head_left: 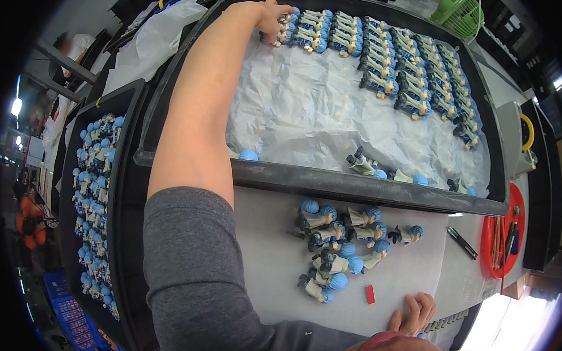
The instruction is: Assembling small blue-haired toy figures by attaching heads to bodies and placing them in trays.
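Several blue-topped figurines lie under your left hand at the tray's far left corner; you have its grip bent over them, but whether it holds one cannot be told. Your right hand rests curled on the worktop, its palm hidden. Around your left grip, the black tray looks partly filled: columns line its far and right sides, white paper shows elsewhere, and a few strays lie by the near wall. Nearer you, a loose cluster remains outside; the black bin at left holds many more.
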`<control>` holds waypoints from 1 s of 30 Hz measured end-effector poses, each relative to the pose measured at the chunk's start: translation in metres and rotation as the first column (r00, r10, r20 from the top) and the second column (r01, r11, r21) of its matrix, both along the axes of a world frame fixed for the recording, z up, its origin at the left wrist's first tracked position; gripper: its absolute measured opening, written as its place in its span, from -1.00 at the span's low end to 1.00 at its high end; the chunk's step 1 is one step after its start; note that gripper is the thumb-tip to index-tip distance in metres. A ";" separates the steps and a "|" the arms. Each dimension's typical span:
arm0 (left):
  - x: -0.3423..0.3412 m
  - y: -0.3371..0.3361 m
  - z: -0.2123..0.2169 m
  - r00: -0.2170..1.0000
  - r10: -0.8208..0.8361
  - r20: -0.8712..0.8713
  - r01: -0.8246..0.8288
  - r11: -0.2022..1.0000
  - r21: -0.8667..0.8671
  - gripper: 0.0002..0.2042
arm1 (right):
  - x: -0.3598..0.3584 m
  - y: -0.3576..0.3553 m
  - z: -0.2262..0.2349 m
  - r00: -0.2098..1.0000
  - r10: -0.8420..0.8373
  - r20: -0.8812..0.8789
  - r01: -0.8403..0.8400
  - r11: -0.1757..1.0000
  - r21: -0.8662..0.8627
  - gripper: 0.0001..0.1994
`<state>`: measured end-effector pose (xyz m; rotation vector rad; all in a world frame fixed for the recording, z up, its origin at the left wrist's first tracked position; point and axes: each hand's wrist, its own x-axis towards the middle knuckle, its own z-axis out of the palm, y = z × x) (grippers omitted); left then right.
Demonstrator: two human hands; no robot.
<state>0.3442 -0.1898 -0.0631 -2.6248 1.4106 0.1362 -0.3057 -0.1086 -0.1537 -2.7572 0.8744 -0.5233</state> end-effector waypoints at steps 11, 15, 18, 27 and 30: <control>0.008 -0.011 -0.012 0.998 -0.028 -0.054 0.028 0.999 -0.016 0.02 | 0.004 -0.002 0.004 0.999 -0.029 -0.016 0.029 1.000 -0.002 -0.63; -0.028 0.015 0.014 0.998 0.061 -0.010 -0.061 0.998 -0.029 -0.02 | 0.004 -0.001 0.005 1.000 -0.006 -0.009 0.006 1.000 -0.006 -0.63; -0.051 0.022 0.025 0.996 0.065 0.053 -0.065 0.998 -0.001 -0.07 | 0.004 0.000 0.005 1.000 0.005 -0.012 -0.006 1.000 -0.026 -0.63; -0.030 0.037 0.028 0.996 0.064 0.062 -0.049 0.974 -0.220 -0.11 | 0.002 0.002 0.007 0.999 0.031 0.036 -0.030 0.999 -0.024 -0.63; -0.031 0.087 0.055 0.761 -0.648 -0.004 0.478 0.565 -0.672 -0.33 | 0.005 -0.001 0.008 0.998 0.038 0.045 -0.037 0.999 -0.017 -0.63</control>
